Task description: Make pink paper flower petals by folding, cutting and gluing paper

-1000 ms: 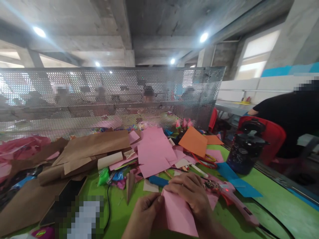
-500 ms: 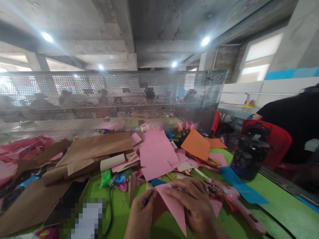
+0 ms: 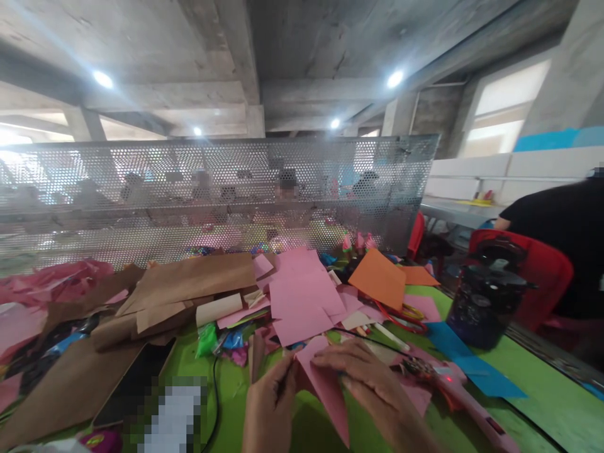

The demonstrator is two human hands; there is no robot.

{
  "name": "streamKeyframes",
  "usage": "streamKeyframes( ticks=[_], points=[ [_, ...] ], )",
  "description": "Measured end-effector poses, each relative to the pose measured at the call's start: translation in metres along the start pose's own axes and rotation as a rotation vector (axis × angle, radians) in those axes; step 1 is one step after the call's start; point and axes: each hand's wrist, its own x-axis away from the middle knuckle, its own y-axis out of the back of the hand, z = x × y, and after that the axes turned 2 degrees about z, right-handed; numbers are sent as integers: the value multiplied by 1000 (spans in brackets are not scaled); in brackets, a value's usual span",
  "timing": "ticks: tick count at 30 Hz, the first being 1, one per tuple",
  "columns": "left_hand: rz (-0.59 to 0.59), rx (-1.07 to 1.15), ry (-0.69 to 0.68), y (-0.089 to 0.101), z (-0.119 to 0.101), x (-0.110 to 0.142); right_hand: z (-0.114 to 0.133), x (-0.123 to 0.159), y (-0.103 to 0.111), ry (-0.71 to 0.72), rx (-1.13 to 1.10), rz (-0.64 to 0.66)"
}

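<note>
Low in the middle of the head view, a piece of pink paper is curled round, its lower tip pointing down. My left hand pinches its left edge between thumb and fingers. On the other side my right hand holds the upper right edge, its fingers laid along the paper and its thumb partly hidden below. To the right of my right hand lies a pink glue gun with a red light lit. Flat pink sheets lie just beyond my hands.
Brown paper, a dark phone-like slab and green clay-like stuff lie to the left. Orange paper, red-handled scissors, blue paper and a dark jug are to the right. A perforated metal screen stands behind. A person in black sits at right.
The pink paper has turned and curled more, so its visible face looks narrower. My right fingers have straightened along it. The whole view has shifted slightly, moving things right and down.
</note>
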Motion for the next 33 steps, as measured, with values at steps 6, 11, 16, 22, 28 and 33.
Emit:
streamKeyframes(
  ticks=[6, 11, 16, 22, 28, 33],
  points=[
    [102, -288, -235, -2, 6, 10, 7, 1, -11, 47, 100, -63],
    [114, -361, -289, -3, 13, 12, 5, -1, -18, 192, 337, -232],
    [125, -337, -308, -4, 14, 12, 7, -2, -17, 304, 503, -276],
    [154, -315, -264, -1, 9, 11, 8, 0, -20, 303, 505, -302],
    [180, -310, -210, 0, 4, 12, 10, 0, -20, 293, 474, -306],
    [122, -249, -150, -6, -3, 15, 11, 2, -21, 194, 383, -247]
  ],
)
